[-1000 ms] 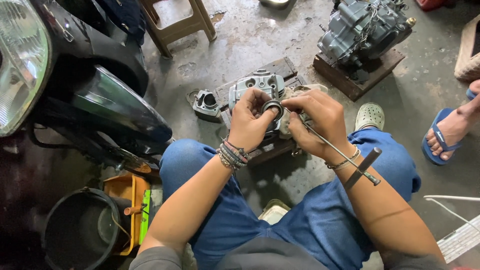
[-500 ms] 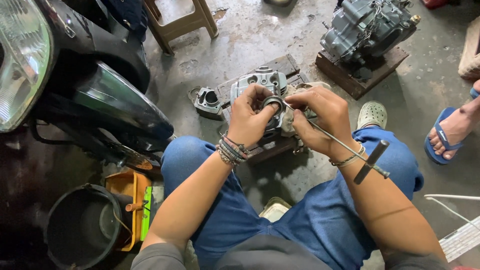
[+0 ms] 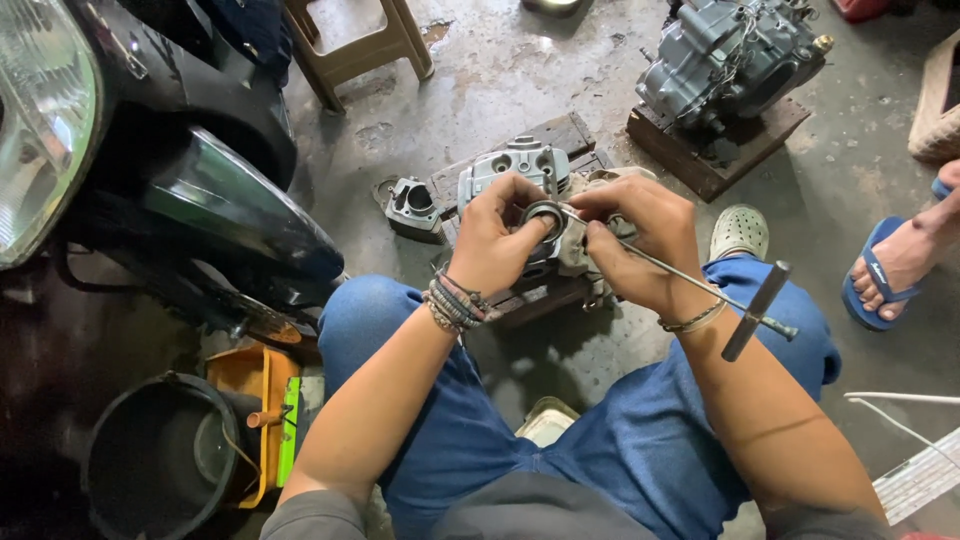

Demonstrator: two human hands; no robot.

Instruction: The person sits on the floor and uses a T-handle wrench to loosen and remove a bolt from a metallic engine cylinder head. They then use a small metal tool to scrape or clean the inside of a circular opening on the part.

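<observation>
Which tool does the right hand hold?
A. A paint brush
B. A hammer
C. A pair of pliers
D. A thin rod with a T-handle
D: the right hand grips a thin metal rod ending in a crossbar T-handle.

Looking like a motorbike repair w/shop: stained, oily concrete floor (image 3: pixel 560 90), parked motorbike (image 3: pixel 170 190) w/ headlamp at left, engine block (image 3: pixel 735 60) sitting on a wooden block, loose cylinder head (image 3: pixel 515 165) on wood planks, black bucket (image 3: pixel 160 455) & orange tray (image 3: pixel 255 400) lying nearby.
</observation>
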